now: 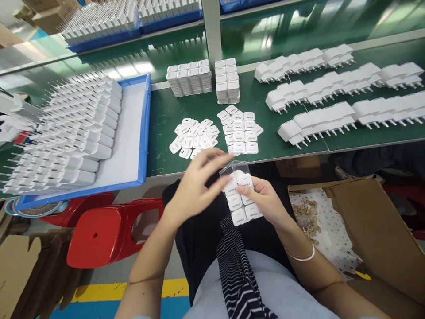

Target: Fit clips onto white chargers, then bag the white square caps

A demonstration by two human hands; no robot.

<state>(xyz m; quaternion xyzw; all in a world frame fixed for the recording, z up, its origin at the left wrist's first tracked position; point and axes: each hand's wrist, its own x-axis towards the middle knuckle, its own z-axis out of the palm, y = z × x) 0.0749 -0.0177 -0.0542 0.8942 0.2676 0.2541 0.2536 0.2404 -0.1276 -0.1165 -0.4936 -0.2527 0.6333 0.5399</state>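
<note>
My right hand grips a clear plastic sheet by its right side, above my lap. White rounded-square printed pieces sit in rows on it; whether they are in a bag or stuck to film, I cannot tell. My left hand is beside the sheet's upper left, fingers stretched and apart, fingertips close to its edge; contact is unclear. Just beyond, on the green table, lie a loose heap of similar white pieces and a second group arranged partly in rows.
Neat stacks of white pieces stand at the back, near another stack. White plug adapters fill a blue tray on the left and form rows on the right. Below are a red stool and an open cardboard box.
</note>
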